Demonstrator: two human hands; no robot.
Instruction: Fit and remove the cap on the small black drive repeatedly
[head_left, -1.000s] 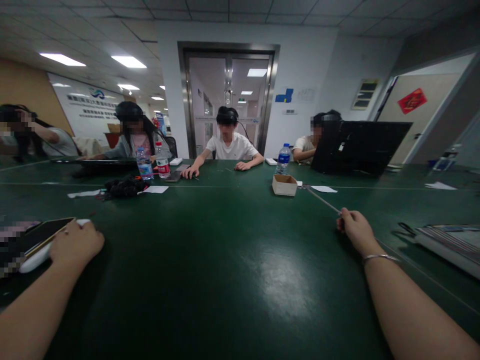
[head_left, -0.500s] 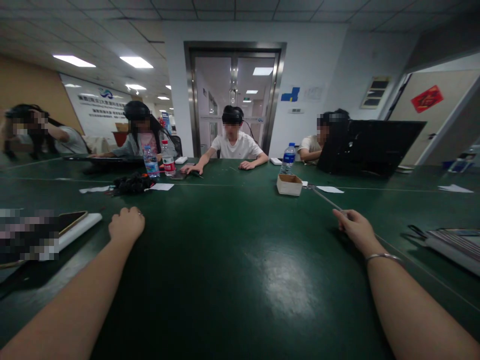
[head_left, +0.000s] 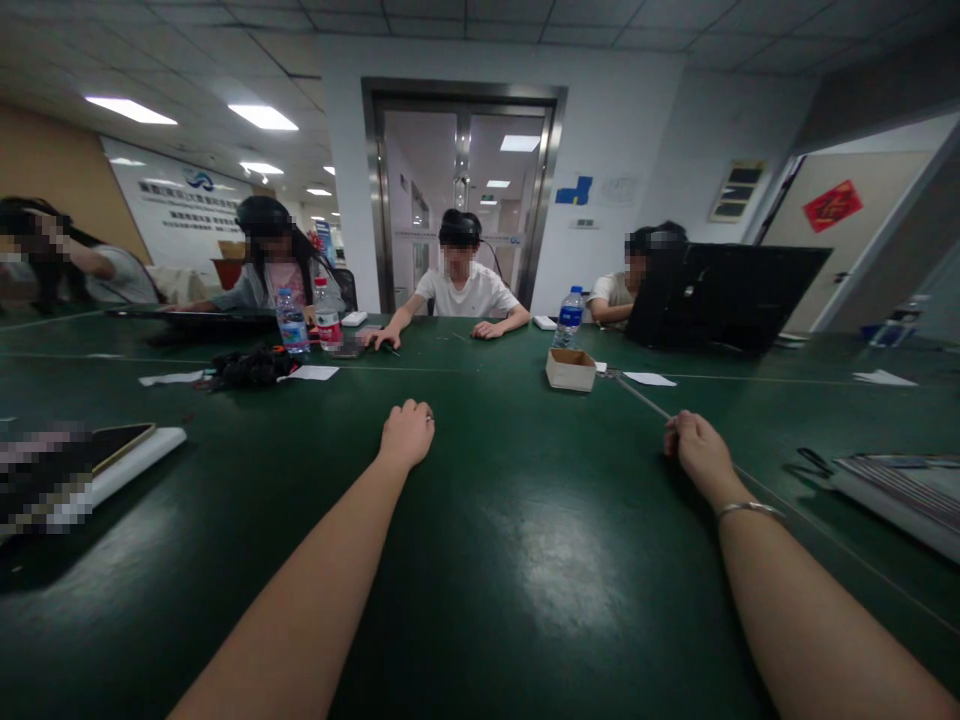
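Observation:
My left hand (head_left: 407,433) rests on the green table (head_left: 480,560) near the middle, knuckles up, fingers curled under. What lies beneath those fingers, if anything, is hidden. To the right, my right hand (head_left: 699,445) pinches the near end of a thin grey stick (head_left: 643,396), with a bracelet (head_left: 752,510) on that wrist. The stick slants away to the left, and its far end lies close to a small open box (head_left: 571,372) with pale sides and a brown inside. Whether it is stiff or a cord, I cannot tell.
Across the table sit several people wearing dark headgear. Bottles (head_left: 328,315) stand at the far side, and a blue-capped bottle (head_left: 571,318) stands behind the box. A black monitor (head_left: 727,300), a dark tangled bundle (head_left: 251,370), paper slips (head_left: 649,379) and a striped pouch (head_left: 900,490) are around.
My left hand has slid right, from beside the dark bundle to mid-table. My right hand keeps its grip on the stick, near the same spot. The view has shifted slightly.

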